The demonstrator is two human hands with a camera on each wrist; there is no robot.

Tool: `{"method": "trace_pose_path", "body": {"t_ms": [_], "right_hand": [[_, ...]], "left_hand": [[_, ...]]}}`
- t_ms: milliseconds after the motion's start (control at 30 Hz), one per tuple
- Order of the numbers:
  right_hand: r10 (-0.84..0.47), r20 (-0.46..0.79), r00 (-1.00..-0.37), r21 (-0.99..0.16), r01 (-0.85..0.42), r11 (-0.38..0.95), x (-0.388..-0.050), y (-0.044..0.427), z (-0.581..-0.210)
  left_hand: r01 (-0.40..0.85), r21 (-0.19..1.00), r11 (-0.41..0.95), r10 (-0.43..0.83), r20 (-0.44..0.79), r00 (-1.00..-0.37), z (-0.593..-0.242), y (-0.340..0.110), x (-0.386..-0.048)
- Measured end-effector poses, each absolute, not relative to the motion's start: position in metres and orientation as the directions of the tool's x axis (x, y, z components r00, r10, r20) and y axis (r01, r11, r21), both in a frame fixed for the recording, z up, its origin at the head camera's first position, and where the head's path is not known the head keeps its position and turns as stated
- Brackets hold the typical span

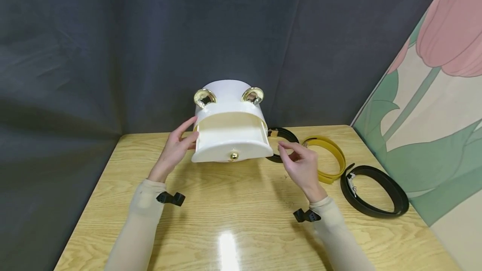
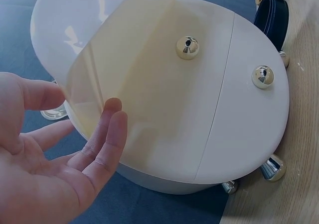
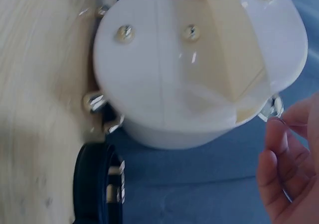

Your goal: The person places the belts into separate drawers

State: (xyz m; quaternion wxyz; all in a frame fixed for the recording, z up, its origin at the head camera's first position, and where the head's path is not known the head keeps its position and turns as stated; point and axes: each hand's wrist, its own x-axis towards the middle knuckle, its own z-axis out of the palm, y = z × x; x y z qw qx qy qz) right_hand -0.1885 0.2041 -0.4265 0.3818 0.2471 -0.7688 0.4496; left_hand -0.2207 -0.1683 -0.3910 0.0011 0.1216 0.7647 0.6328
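A white rounded box stands near the back of the table, its top drawer pulled out and showing a cream inside. Gold round knobs sit on the fronts. My left hand is at the box's left side, fingers loosely extended against the edge of the drawer. To the right of the drawer and apart from it, my right hand has thumb and forefinger pinched together. A thin, shiny loop shows within that hand; its exact kind is too small to tell.
To the right lie a coiled black belt beside the box, a coiled yellow belt and another black belt. Behind the wooden table hangs a dark curtain. A floral panel borders the right side.
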Motion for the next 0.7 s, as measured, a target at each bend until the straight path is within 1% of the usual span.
{"method": "trace_pose_path", "body": {"t_ms": [233, 467, 700], "right_hand": [[-0.060, 0.730, -0.681, -0.521, -0.611, 0.595, -0.192, 0.226, -0.439], [-0.088, 0.627, -0.774, -0.495, -0.483, 0.723, -0.202, 0.247, -0.451], [-0.101, 0.488, -0.867, -0.501, -0.373, 0.781, -0.215, 0.264, -0.462]], "left_hand": [[0.184, 0.969, 0.167, 0.180, 0.154, -0.972, -0.392, -0.167, -0.222], [0.176, 0.973, 0.150, 0.171, 0.150, -0.974, -0.391, -0.168, -0.223], [0.162, 0.975, 0.154, 0.156, 0.138, -0.978, -0.391, -0.168, -0.223]]}}
